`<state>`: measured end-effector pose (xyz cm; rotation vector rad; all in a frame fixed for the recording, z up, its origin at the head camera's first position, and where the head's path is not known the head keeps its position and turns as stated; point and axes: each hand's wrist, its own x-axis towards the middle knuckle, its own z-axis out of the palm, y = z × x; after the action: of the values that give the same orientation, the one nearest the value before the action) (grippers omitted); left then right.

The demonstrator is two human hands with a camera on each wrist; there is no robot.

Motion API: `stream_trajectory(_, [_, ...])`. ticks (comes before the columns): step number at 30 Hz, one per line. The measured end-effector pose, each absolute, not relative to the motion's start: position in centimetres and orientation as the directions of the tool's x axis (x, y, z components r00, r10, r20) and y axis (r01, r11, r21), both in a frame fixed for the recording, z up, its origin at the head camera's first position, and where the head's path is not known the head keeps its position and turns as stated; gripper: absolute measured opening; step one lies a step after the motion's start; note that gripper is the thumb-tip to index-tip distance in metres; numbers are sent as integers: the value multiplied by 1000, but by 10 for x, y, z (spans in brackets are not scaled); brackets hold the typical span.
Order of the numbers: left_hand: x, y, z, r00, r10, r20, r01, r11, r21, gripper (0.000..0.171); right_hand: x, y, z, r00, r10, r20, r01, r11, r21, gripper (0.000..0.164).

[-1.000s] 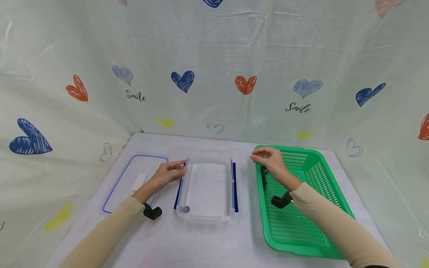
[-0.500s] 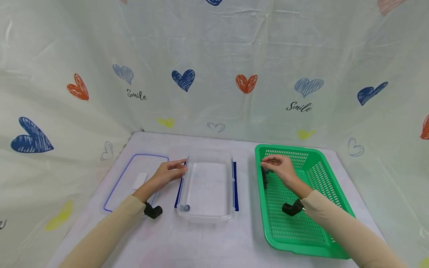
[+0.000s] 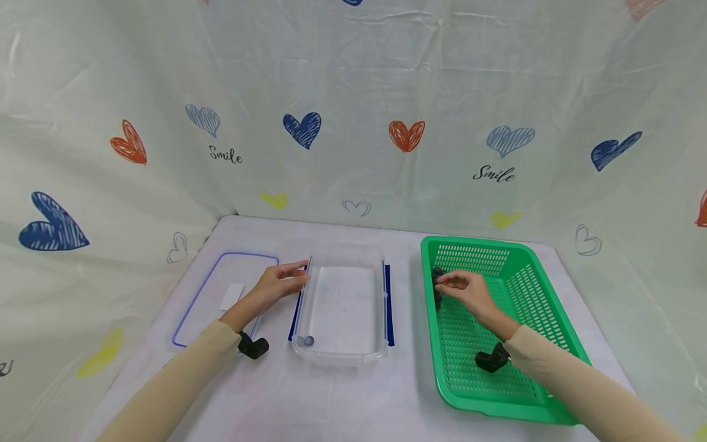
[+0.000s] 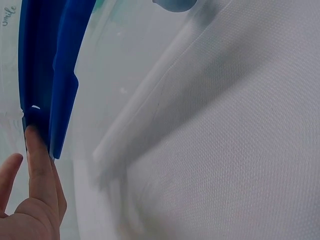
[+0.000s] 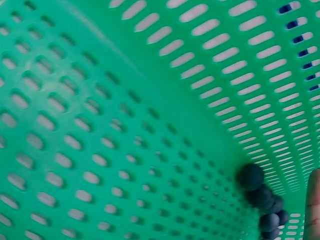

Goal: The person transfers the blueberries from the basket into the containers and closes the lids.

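Observation:
My left hand [image 3: 273,290] is at the left side of the clear plastic box [image 3: 343,356], its fingers extended against the blue side clip [image 4: 40,65]. A small dark blue ball [image 3: 309,340], berry-like, lies in the box's near left corner. My right hand [image 3: 467,292] is inside the green basket [image 3: 442,380], fingertips and thumb close together over a row of similar dark blue balls [image 3: 439,301] along the left wall. In the right wrist view several balls [image 5: 251,177] cluster in the corner, with one finger [image 5: 312,205] beside them; nothing shows held.
A clear lid with a blue seal [image 3: 194,301] lies left of the box, and a white label [image 3: 232,296] shows on it. Another blue clip [image 3: 390,307] hangs on the box's right side. Behind the table stands a curtain [image 3: 353,172] printed with hearts.
My right hand has moved from above the basket's far left rim down and nearer into the basket, to the dark balls. The left hand stays at the box; the view has shifted slightly.

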<state>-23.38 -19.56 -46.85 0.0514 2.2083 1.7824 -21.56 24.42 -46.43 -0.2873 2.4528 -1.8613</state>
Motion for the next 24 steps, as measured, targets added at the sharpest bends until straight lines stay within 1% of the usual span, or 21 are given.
stream_trajectory(7, [-232, -195, -469, -958, 207, -198, -149, 233, 961, 62, -212, 248, -475, -981, -182, 71, -122, 292, -949, 30])
stream_trajectory(13, [-231, -196, -467, -948, 237, -212, -164, 206, 965, 60, -209, 252, -489, -978, -197, 71, -126, 285, -950, 29])
stream_trajectory(15, [-229, -195, -463, -944, 251, -213, -165, 196, 966, 58, -209, 253, -493, -977, -200, 74, -133, 299, -945, 29])
stream_trajectory(19, [-222, -191, -448, -942, 258, -212, -157, 219, 963, 56, -208, 254, -496, -976, -205, 67, -130, 311, -942, 28])
stream_trajectory(24, [-217, -188, -438, -946, 241, -215, -152, 256, 955, 55, -202, 250, -487, -974, -221, 55, -121, 299, -946, 26])
